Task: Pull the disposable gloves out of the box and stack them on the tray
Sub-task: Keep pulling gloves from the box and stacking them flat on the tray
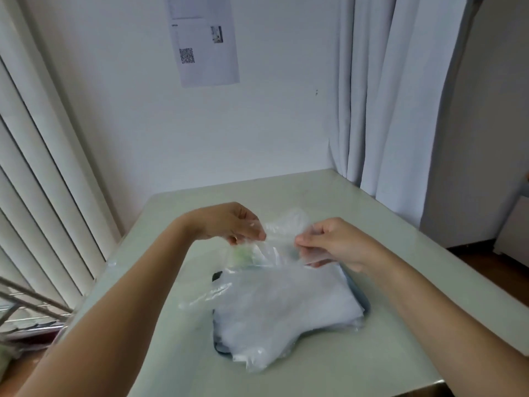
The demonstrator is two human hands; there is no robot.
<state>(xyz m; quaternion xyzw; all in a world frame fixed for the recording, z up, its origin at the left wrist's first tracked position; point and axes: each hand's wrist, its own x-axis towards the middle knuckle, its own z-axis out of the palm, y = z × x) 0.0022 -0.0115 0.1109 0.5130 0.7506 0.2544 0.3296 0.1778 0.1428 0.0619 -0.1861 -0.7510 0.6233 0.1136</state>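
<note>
My left forearm (120, 296) and right forearm (446, 316) reach in from the bottom edge over the pale green table (406, 253). Between them on the table sits a dark blue tray (363, 302), mostly hidden under a stack of gloves (280, 310). They are thin, clear plastic ones lying flat, and the pile spills over the tray's near rim and its left side.

Above the far end of the tray I hold one clear glove (282, 239) in the air between both hands. My left hand (234, 224) pinches its left edge between thumb and fingertips, the other fingers curled. My right hand (335, 242) pinches the right edge the same way, knuckles up. The film hangs loosely between the two pinches, down toward the pile; I cannot tell whether its lower edge touches the pile.

Something greenish (243, 255) shows through the film below my left hand, too blurred to name.

On the white wall behind hangs a printed sheet (204, 41) with a QR code. A grey-white curtain (386, 96) hangs at the right and vertical blinds (43, 167) at the left, with a metal rack (28, 305) below them.
</note>
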